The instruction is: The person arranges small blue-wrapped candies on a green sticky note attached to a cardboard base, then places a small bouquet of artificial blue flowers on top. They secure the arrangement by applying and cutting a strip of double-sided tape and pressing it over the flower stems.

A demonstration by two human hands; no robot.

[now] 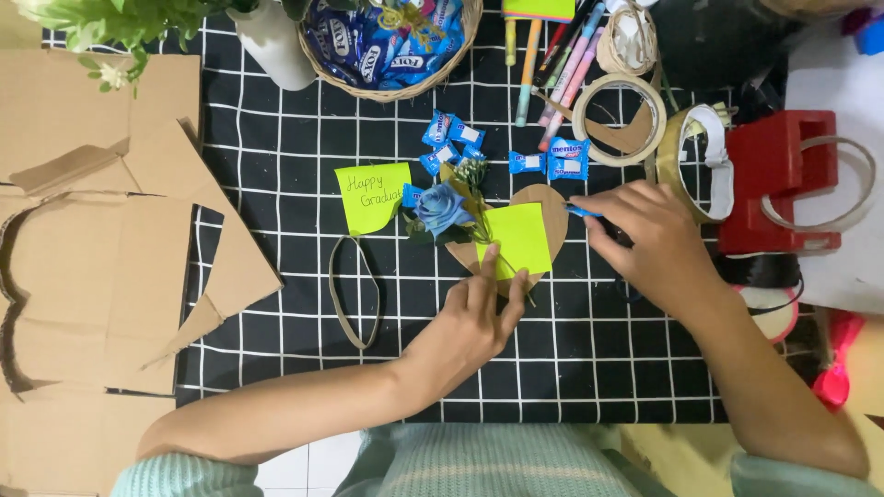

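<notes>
Lying along the left edge of the frame: cut cardboard sheets (pixel 83 276), pushed aside off the black grid-patterned tabletop (pixel 276 138), seemingly as leftover stock.

Resting left of centre: a thin cardboard strip loop (pixel 353 290), and above it a yellow-green leaf-shaped note (pixel 371 195) bearing handwriting, set face up for reading.

Sitting in the middle: a blue artificial rose (pixel 442 208) laid at the left lobe of a brown cardboard heart (pixel 551 219), with a square yellow-green sticky note (pixel 520 237) covering the heart's middle.

Pressing down on the lower edge of that sticky note and heart: the left hand (pixel 465 327), fingers extended flat, apparently pinning the pieces against sliding.

Hovering at the heart's right lobe: the right hand (pixel 649 244), fingers curled and pinching a small blue tipped item (pixel 582 211), kind unclear, angled toward the cardboard.

Scattered above centre: blue wrapped candies (pixel 529 158), near a wicker basket (pixel 442 74) of more.

Waiting at upper right, within reach: coloured markers (pixel 564 64), a masking tape roll (pixel 619 118), and a red tape dispenser (pixel 778 179).
</notes>
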